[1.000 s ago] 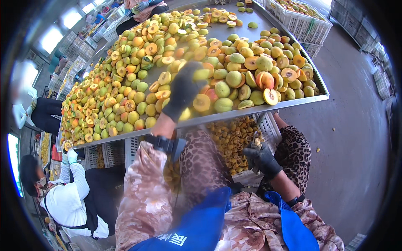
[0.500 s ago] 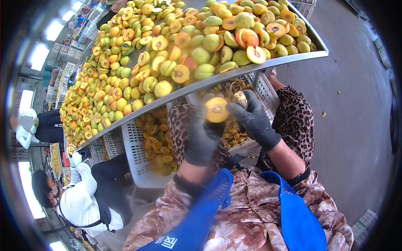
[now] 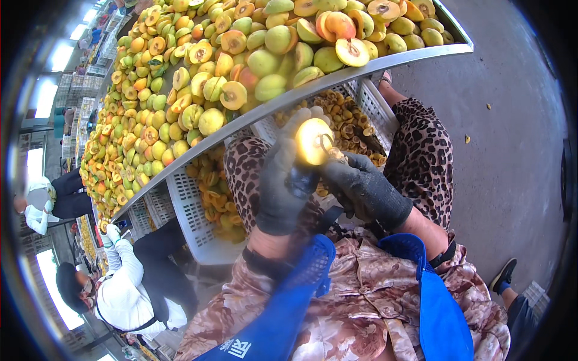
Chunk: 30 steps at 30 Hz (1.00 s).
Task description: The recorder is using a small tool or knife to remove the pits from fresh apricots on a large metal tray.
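My left hand (image 3: 283, 174), in a dark work glove, is closed around a peach half (image 3: 313, 139) with its yellow cut face up. My gloved right hand (image 3: 364, 186) grips a small pitting tool (image 3: 337, 157) with a curved metal loop at its end. The loop lies against the middle of the cut face; glare hides whether the stone is still there. Both hands are above my lap, just below the table's metal rim (image 3: 283, 103). Beneath them a white crate (image 3: 374, 111) holds small dark-yellow pieces.
Halved peaches (image 3: 162, 120) are heaped across the sloping table ahead. Another white perforated crate (image 3: 195, 240) with peach halves stands by my left leg. A co-worker (image 3: 132, 289) in white sleeves works at the table's left side. A person's shoe (image 3: 504, 274) shows at lower right on the grey floor.
My right hand has brought the tool's loop from beside the peach half onto its cut face. The view has shifted slightly, and a person's leg has appeared at lower right.
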### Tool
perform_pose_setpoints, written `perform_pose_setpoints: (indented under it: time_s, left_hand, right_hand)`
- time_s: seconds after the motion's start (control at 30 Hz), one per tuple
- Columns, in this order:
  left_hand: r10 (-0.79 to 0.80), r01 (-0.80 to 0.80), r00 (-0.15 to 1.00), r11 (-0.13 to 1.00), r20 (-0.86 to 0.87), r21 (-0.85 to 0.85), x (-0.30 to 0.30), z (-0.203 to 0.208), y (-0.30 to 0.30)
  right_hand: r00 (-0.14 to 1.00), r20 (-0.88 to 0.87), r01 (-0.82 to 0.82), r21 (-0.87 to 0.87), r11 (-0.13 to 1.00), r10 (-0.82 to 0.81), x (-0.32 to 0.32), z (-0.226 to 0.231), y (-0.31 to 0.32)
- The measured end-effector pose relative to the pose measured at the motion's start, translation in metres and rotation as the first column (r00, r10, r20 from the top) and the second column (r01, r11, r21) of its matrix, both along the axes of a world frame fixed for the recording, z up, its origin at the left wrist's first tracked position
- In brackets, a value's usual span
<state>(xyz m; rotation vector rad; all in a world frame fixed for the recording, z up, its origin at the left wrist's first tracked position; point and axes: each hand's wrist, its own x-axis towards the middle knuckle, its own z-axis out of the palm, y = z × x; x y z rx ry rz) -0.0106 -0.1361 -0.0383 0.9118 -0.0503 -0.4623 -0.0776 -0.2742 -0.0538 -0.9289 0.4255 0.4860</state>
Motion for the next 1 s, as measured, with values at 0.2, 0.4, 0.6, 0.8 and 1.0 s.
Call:
perform_pose_setpoints:
  time_s: [0.2,0.4,0.6,0.8,1.0]
  left_hand:
    - [0.06,-0.065,0.998,0.944,0.025,0.325,0.003,-0.007,0.013]
    - [0.132,-0.103,0.99,0.921,-0.053,0.375,0.001,-0.01,0.014]
    - [0.154,-0.094,0.979,0.919,-0.13,0.383,0.0,-0.005,0.012]
    - [0.257,-0.239,0.966,0.865,0.02,0.441,-0.007,-0.007,0.0]
    - [-0.097,0.056,0.994,0.829,0.043,0.556,0.007,-0.01,0.018]
  right_hand:
    - [0.972,0.167,-0.111,-0.288,0.951,0.164,-0.001,0.002,-0.005]
    - [0.934,0.287,-0.087,-0.394,0.915,0.212,0.001,-0.002,0.004]
    - [0.84,0.44,-0.075,-0.485,0.871,0.317,0.001,-0.016,0.006]
    - [0.898,0.317,-0.156,-0.422,0.893,0.306,0.007,-0.015,0.006]
    - [0.9,0.144,-0.351,-0.32,0.88,0.411,-0.001,-0.002,-0.015]
